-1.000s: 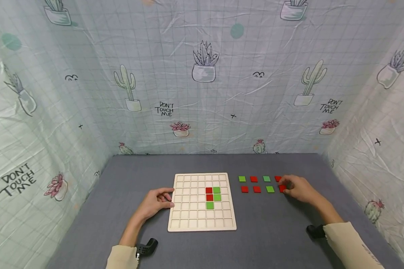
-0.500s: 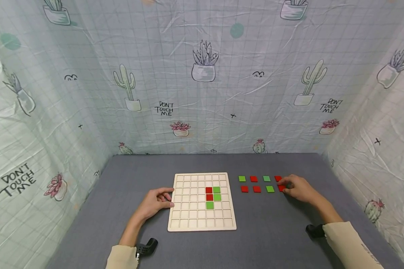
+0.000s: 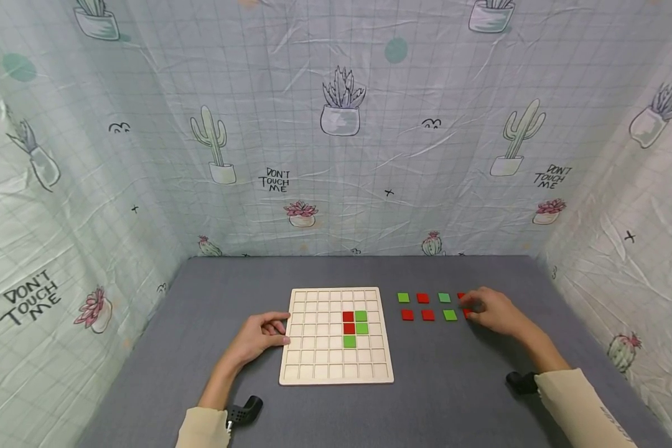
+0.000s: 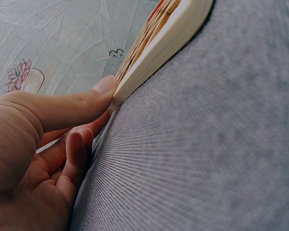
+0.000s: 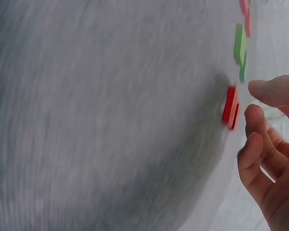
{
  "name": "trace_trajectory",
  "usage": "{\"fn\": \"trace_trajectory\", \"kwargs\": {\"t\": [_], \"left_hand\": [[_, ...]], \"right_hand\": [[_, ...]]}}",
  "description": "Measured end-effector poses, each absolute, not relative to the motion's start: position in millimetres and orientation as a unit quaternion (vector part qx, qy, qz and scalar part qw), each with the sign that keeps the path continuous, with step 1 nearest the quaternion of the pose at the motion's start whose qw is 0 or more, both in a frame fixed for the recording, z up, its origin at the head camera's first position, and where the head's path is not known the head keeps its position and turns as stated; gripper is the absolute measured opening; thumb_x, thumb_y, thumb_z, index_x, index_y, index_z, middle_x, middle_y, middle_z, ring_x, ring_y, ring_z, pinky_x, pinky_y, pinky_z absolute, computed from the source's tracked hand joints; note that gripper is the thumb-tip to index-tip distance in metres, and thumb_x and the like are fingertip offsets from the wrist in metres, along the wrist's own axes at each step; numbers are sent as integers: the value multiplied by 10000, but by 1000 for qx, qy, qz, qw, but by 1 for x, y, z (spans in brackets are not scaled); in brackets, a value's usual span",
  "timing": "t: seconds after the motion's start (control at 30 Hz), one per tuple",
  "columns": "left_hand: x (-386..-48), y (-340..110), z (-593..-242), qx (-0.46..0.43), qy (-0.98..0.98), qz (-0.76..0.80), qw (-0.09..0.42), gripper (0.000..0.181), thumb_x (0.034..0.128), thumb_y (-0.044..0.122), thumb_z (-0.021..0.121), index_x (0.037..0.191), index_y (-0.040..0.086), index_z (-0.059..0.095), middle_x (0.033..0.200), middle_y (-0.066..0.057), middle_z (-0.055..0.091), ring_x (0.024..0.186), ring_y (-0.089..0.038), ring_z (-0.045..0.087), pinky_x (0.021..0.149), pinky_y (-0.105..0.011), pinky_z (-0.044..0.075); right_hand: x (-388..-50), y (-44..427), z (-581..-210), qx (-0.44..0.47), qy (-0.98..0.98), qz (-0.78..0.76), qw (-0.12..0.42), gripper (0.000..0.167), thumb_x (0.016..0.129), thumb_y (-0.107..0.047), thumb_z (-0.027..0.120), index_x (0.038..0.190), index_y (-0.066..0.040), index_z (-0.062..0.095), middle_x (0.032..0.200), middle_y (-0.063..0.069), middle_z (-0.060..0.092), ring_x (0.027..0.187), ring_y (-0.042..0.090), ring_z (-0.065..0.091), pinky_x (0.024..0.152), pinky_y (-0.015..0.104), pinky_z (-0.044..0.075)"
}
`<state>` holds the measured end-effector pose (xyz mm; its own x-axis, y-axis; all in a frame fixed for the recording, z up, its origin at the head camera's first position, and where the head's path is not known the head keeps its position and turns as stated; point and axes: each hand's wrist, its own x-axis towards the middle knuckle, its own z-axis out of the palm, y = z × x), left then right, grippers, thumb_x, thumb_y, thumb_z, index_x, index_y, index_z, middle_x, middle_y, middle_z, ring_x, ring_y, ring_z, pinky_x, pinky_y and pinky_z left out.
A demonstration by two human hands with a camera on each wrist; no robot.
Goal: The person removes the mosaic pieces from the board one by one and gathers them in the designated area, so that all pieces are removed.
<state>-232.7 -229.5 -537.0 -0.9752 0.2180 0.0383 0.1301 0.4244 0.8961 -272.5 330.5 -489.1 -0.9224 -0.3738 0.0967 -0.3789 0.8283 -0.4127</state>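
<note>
Red square tiles (image 5: pixel 229 105), thin and flat, lie near the right hand (image 3: pixel 493 310), its grip parted, empty; the left hand (image 3: pixel 253 338), grip loosely spread, touches a pale wooden grid board (image 3: pixel 315 342).

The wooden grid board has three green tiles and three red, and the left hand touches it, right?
Not three red: the head view shows two red tiles on the wooden grid board. It has three green tiles, and the left hand touches it.

- Two red tiles (image 3: pixel 462 295) towards the right edge of the bench (image 3: pixel 448 392): partly behind the right hand (image 3: pixel 495 311).
- Board (image 4: pixel 156 57): cut off atop the left wrist view.
- Marks (image 3: pixel 615 420) on the right sleeve (image 3: pixel 579 398): too small to read.
</note>
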Motion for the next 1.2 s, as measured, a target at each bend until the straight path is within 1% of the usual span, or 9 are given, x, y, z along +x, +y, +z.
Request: {"fn": "trace_trajectory", "kwargs": {"t": [0.2,0.4,0.57,0.7,0.77,1.0,1.2], "left_hand": [[-233,-231,-537,109,842,527,45,549,827,106,868,1331,8,674,967,-135,690,704,-102,548,659,-226,466],[-234,-233,-541,123,845,518,48,540,844,120,857,1336,-1,671,970,-144,694,711,-86,563,669,-226,483],[-233,-232,-538,119,847,517,47,542,846,129,857,1343,15,673,965,-118,691,712,-97,561,667,-229,480],[-232,-231,-536,119,844,522,46,554,844,127,858,1350,12,667,965,-117,691,710,-107,559,662,-232,477],[-231,-231,-536,120,842,524,46,556,843,123,858,1351,6,664,968,-122,692,709,-107,559,660,-231,478],[-233,-232,-537,122,845,518,46,547,838,128,864,1337,8,675,961,-126,697,709,-102,567,665,-231,484],[-234,-233,-537,118,851,510,45,542,826,134,873,1321,16,688,950,-113,698,707,-99,572,666,-227,483]], "right_hand": [[-275,310,-487,220,-950,222,5,237,886,-59,759,1123,-67,753,1090,121,686,752,66,544,664,290,469],[-276,282,-483,247,-934,258,-5,244,904,-38,745,1148,-45,739,1117,155,699,665,28,519,601,257,456],[-281,257,-481,264,-925,274,-13,252,913,-22,726,1165,-31,723,1124,154,709,639,28,526,613,255,471],[-284,237,-479,281,-919,276,-12,267,907,-28,728,1174,-31,719,1097,146,717,659,29,531,644,258,472],[-285,227,-478,291,-915,279,-15,273,911,-33,725,1184,-34,718,1083,144,718,654,36,537,639,259,474],[-290,193,-482,311,-905,287,-31,266,928,-98,750,1187,-49,723,1077,132,726,678,56,612,691,264,514],[-293,165,-485,330,-900,281,-44,270,933,-130,757,1191,-60,723,1052,94,726,719,72,639,680,265,526]]}}
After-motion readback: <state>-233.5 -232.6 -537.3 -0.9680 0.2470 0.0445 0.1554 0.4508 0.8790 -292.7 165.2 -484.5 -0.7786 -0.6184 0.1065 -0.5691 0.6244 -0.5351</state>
